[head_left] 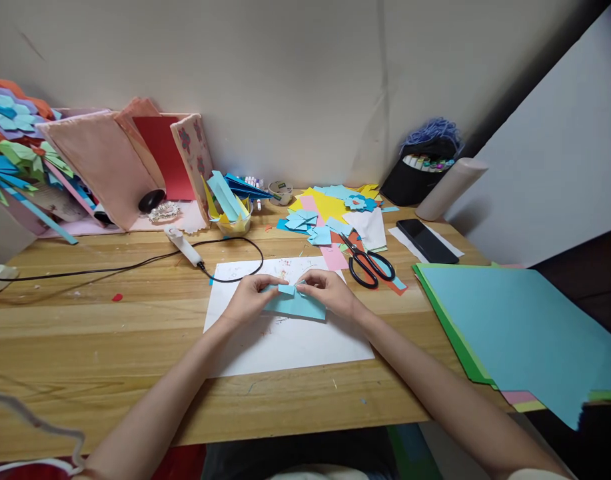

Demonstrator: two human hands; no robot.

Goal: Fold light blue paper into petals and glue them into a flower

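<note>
A small light blue paper piece (296, 303) lies over a white sheet (285, 333) in the middle of the wooden desk (110, 333). My left hand (250, 298) pinches its left end, fingers closed on the paper. My right hand (330, 293) pinches its right end and top edge, fingers also closed. A small flap of the paper is folded up between the two hands.
Black scissors (369, 265) lie right of the hands, by scattered blue, yellow and pink paper cutouts (330, 213). A glue gun (182, 245) with a black cord lies to the left. Large blue and green sheets (515, 327) cover the right side. A phone (428, 241) lies behind them.
</note>
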